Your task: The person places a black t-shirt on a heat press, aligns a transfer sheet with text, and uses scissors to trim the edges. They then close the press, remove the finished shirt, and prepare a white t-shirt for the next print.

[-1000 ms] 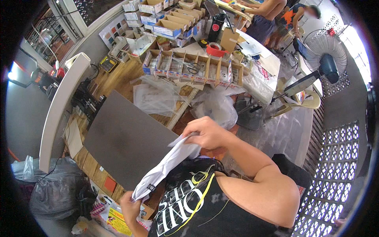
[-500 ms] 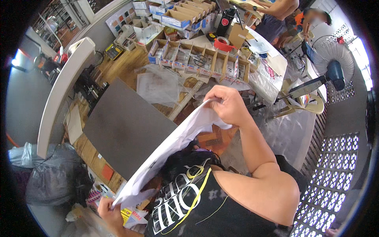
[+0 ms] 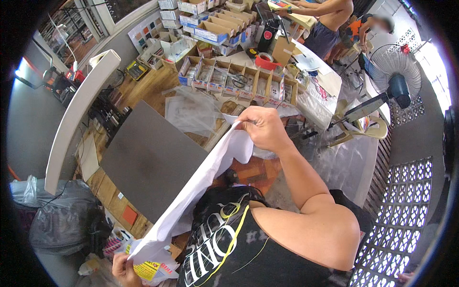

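A white piece of fabric [image 3: 189,201] is stretched slantwise in front of my body, its folds hanging toward me. My right hand [image 3: 263,128] is closed on its upper far end, pinching the edge between thumb and fingers. At the lower left, my left hand [image 3: 125,270] grips the opposite end, partly cut by the picture's rim. Just beyond the fabric lies a flat dark grey board [image 3: 153,158], whose near edge the fabric overlaps in view. A long curved white bar [image 3: 79,124] rises at the board's left.
Divided cardboard boxes [image 3: 239,79] stand on the wooden table [image 3: 143,86] behind clear plastic sheets [image 3: 191,112]. A fan [image 3: 397,76] and a chair [image 3: 373,129] are at the right. Stuffed plastic bags [image 3: 62,220] lie left. Two people work at the far right.
My right hand has shifted slightly left and down, and my left hand left and down. The fabric looks more tautly spread between them. The view has shifted slightly.
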Available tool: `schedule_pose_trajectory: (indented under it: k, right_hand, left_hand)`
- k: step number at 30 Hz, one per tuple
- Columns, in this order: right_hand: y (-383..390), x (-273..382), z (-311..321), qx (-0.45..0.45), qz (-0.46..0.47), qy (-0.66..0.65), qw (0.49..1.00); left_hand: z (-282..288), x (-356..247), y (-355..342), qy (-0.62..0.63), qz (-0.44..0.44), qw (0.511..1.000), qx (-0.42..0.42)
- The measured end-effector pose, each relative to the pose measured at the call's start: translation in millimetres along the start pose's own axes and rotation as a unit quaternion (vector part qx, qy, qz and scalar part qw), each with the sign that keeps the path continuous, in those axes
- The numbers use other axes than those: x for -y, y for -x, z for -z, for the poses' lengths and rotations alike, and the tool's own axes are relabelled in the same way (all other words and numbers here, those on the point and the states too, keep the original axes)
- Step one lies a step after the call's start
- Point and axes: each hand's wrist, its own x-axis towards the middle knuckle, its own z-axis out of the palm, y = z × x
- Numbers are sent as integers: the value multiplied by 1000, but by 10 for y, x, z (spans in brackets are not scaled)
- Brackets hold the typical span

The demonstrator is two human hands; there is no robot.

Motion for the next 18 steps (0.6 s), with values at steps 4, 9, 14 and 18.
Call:
schedule_pose_trajectory:
  k: [4,9,14,18]
  right_hand:
    - [-31,33,-37,42,65,55,995]
    - [-72,129,-3,65,45,1,997]
    - [-165,207,-51,56,42,9,998]
    - [-209,170,-160,114,29,81,990]
  left_hand:
    - [-41,-29,-65,28,13,1000,-2]
    - [-154,124,-105,48,-61,992,-102]
    - [-123,161,-61,23,-16,981,-194]
    - [-108,-23,-102,-72,-39,991,-102]
